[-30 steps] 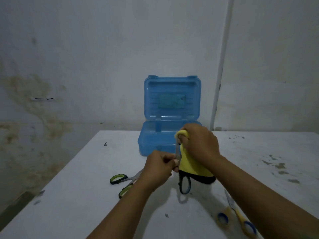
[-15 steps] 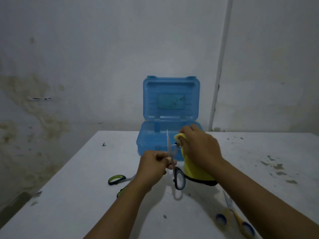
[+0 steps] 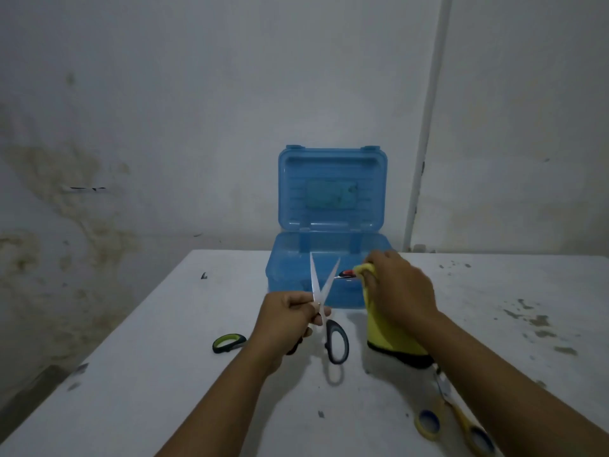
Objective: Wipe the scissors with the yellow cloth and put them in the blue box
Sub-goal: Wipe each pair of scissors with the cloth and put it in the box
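Nearest to me, a yellow-handled pair of scissors (image 3: pixel 456 423) lies flat on the white table (image 3: pixel 164 374), partly under my right forearm, not yet wiped as far as I can judge. A little further on, my left hand (image 3: pixel 283 319) is clenched around the black-handled scissors (image 3: pixel 324 308), gripping them near the pivot with the points up — and this is the change: a second ago the blades were closed and wrapped in the cloth, now they stand spread in a V and bare. Beside them my right hand (image 3: pixel 400 291) grasps the yellow cloth (image 3: pixel 392 331), which hangs down with its lower edge touching the table; hand and cloth have come away to the right, apart from the blades. I read that as the outer faces being done and the inner edges being opened up for the next pass. To the left of my wrist a green-handled pair (image 3: pixel 229 343) waits on the table. Beyond all this the blue box (image 3: pixel 296 278) sits with its lid upright — something small and reddish shows near my right fingertips, too blurred to name.
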